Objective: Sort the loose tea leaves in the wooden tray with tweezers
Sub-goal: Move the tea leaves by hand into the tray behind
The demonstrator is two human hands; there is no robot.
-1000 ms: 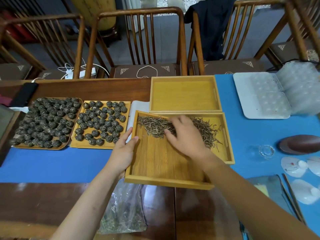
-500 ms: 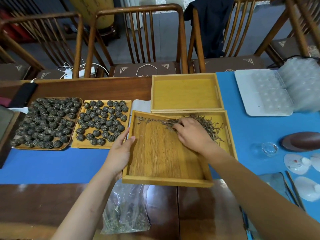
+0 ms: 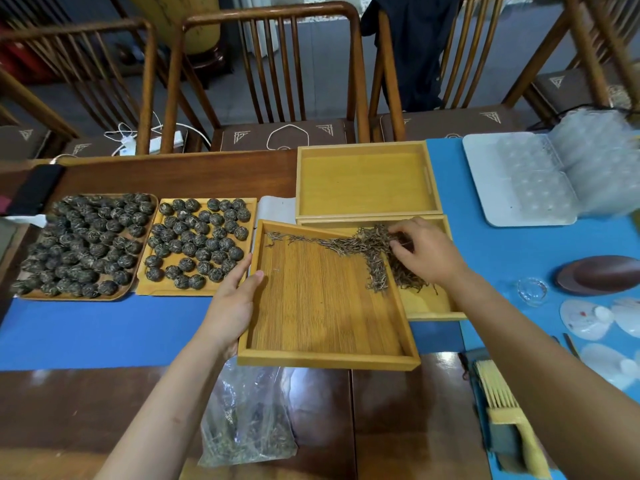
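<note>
A wooden tray (image 3: 325,360) lies askew, its far right corner resting over a second wooden tray (image 3: 429,308) beneath it. Loose brown tea leaves (image 3: 367,249) run along the upper tray's far edge and spill off its right side into the lower tray. My left hand (image 3: 232,303) grips the upper tray's left rim, thumb over the edge. My right hand (image 3: 427,254) rests on the heap of leaves at the far right corner, fingertips bent down into them. I see no tweezers in either hand.
An empty wooden tray (image 3: 363,181) sits behind. Two trays of rolled tea balls (image 3: 83,244) (image 3: 197,244) stand at the left. A plastic bag of leaves (image 3: 246,420) lies near me. A brush (image 3: 502,410), a dark dish (image 3: 602,275) and clear plastic moulds (image 3: 533,178) are at the right.
My right hand has swept the leaves rightward along the far edge, off the upper tray's corner into the lower tray. The upper tray has turned and shifted left in my left hand.
</note>
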